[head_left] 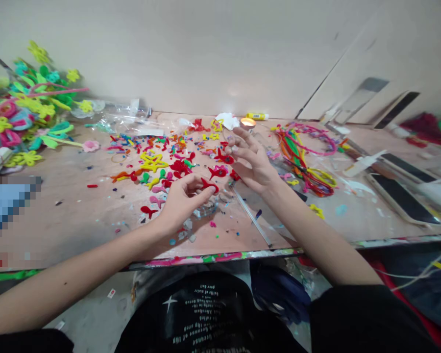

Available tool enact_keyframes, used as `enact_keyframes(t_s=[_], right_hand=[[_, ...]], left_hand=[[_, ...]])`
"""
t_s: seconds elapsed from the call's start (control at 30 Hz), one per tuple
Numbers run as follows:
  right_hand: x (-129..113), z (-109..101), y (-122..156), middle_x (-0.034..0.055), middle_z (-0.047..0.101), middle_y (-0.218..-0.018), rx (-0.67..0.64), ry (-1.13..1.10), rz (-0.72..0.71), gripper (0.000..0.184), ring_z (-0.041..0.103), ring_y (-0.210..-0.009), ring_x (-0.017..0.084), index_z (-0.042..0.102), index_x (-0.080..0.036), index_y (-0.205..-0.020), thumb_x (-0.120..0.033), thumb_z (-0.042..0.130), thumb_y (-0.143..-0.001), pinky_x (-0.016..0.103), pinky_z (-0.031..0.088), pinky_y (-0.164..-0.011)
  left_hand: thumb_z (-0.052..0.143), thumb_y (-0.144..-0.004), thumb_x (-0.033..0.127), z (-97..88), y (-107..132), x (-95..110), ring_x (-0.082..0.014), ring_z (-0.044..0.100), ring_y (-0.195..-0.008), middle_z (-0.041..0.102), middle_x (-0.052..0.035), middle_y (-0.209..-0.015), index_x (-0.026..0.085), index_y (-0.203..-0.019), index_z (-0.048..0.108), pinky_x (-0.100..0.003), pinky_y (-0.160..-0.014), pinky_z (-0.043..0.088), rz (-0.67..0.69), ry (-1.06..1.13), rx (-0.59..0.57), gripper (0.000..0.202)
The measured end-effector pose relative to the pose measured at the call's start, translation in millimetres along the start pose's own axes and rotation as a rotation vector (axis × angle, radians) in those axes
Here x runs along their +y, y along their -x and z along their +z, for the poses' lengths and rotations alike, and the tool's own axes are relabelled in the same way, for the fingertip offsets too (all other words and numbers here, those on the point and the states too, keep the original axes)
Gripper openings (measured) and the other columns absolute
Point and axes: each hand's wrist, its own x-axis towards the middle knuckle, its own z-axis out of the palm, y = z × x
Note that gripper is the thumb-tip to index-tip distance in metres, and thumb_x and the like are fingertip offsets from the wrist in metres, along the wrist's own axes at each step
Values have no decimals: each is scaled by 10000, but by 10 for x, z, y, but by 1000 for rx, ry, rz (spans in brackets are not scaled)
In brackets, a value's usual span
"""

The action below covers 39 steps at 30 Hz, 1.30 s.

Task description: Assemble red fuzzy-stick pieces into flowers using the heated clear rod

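As the left hand (183, 203) pinches a red pipe-cleaner shape (208, 185), a clear dish (206, 210) just below, right hand (252, 164), fingers spread apart

A small fuzzy red pipe-cleaner shape (208, 185), bent into points, is pinched in the left hand (182, 203).

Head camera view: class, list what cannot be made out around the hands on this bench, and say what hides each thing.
All in the head view:
Red pipe-cleaner piece: full shape hidden by the fingers of the left hand.
Clear dish: partly hidden by that hand; contents unclear.
Blue item: pixelated, cut off by the left edge.
Red and green fluff: blurred, cut off by the right edge.
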Motion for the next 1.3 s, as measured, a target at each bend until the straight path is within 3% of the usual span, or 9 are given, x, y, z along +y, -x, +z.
enact_keyframes(t_s=[0.3, 0.63, 0.83, 1.0, 1.1, 1.3], right_hand=[[36, -6, -6, -43, 602, -895, 35, -60, 33, 482, 585, -821, 131, 627, -318, -1003, -242, 869, -593, 323, 536, -893], [-2, 12, 19, -67, 631, -837, 94, -119, 196, 488, 606, -761, 91, 647, -265, -976, -143, 856, -553, 223, 531, -725], [33, 24, 42, -54, 628, -851, 69, -23, 240, 461, 595, -767, 98, 636, -265, -987, -188, 857, -590, 241, 532, -747], [132, -7, 34, -20, 633, -898, 87, 130, 248, 446, 609, -845, 131, 602, -261, -1002, -258, 846, -629, 300, 552, -825], [157, -80, 14, -1, 639, -918, 33, 267, 227, 421, 636, -880, 156, 568, -252, -1021, -288, 811, -679, 351, 550, -880], [-178, -252, 244, 61, 644, -982, -145, 1018, -13, 220, 634, -883, 203, 543, -238, -1099, -305, 616, -903, 383, 519, -821]], left_hand=[[739, -748, 253, 4, -11, -25, -106, 597, -643, 647, 12, -715, 181, -786, 624, -199, -553, 477, 10, 104, 122, 141], [745, -763, 252, -39, -6, 65, -83, 576, -585, 669, 17, -690, 176, -781, 641, -181, -534, 451, -45, 123, 65, 130], [742, -769, 266, -17, 23, 103, -84, 570, -566, 687, 5, -675, 175, -761, 644, -197, -542, 448, -168, 166, 11, 134], [740, -787, 249, -18, 18, 98, -72, 569, -576, 685, 13, -675, 167, -774, 667, -176, -550, 441, -253, 228, -11, 111], [741, -793, 250, -25, 7, 142, -60, 537, -539, 661, 25, -628, 157, -772, 671, -161, -524, 418, -328, 278, 4, 119], [762, -783, 264, -41, -4, 200, -54, 516, -527, 633, 28, -588, 151, -694, 633, -149, -512, 392, -458, 331, 72, 193]])
